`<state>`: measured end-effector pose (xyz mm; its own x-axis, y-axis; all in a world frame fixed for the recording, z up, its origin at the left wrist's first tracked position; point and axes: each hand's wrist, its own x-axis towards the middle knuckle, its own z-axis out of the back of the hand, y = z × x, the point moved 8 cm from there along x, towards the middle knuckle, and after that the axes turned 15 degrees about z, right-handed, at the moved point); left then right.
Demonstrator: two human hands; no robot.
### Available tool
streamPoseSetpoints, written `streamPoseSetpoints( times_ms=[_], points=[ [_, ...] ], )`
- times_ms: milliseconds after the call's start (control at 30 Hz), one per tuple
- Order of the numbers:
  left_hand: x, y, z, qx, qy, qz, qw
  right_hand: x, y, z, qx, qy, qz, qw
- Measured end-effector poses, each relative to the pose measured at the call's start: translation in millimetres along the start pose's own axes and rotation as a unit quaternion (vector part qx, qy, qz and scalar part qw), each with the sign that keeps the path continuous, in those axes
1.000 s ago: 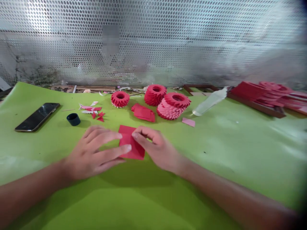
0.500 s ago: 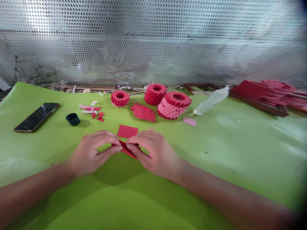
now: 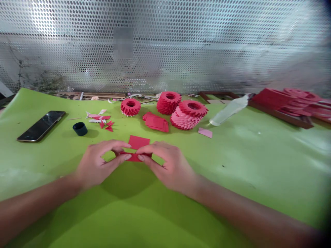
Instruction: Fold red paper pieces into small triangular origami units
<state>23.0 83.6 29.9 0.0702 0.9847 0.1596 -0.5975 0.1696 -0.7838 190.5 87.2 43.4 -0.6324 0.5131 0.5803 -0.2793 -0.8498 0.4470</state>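
Observation:
A narrow folded piece of red paper is stretched level between my two hands. My left hand is closed in a pinch on its left end. The right end is pinched between the thumb and fingers of my right hand. Just beyond the fingertips, a flat red paper rectangle lies on the green sheet. Farther back is a loose pile of red paper pieces. Small red, pink and white folded bits lie to the left of that pile.
Ring-shaped stacks of folded paper stand behind: a small red one, a red one and a pink-and-red one. A clear bottle and a pink scrap lie right. Left are a dark cap and a phone.
The red paper has gone from slanted and partly open to a level, narrower folded strip. Both hands still pinch it. The whole view has shifted slightly.

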Motion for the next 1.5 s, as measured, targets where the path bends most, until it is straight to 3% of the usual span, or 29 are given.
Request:
streamPoseSetpoints(
  times_ms=[233, 400, 600, 700, 900, 1100, 1500],
  points=[
    [5, 6, 3.0, -0.059, 0.022, 0.009, 0.998, 0, -9, 8, 0.004, -0.024, -0.029, 0.999],
    [14, 28, -2.2, -0.130, 0.058, 0.128, 0.982, 0, -28, 19, 0.021, -0.074, -0.096, 0.992],
    [15, 39, -0.6, -0.079, 0.039, 0.208, 0.974, -2, -36, 20, 0.028, -0.077, -0.125, 0.989],
    [13, 33, -4.1, -0.069, 0.064, 0.195, 0.976, -2, -33, 15, 0.038, -0.059, -0.117, 0.991],
    [5, 11, -8.3, -0.042, 0.070, 0.108, 0.991, -1, -21, -1, 0.072, 0.000, -0.080, 0.994],
    [2, 8, -14.0, -0.040, 0.076, 0.090, 0.992, 1, -13, -7, 0.075, 0.018, -0.055, 0.995],
    [2, 10, -10.8, -0.027, 0.058, 0.099, 0.993, 0, -16, -8, 0.083, 0.021, -0.077, 0.993]
  ],
)
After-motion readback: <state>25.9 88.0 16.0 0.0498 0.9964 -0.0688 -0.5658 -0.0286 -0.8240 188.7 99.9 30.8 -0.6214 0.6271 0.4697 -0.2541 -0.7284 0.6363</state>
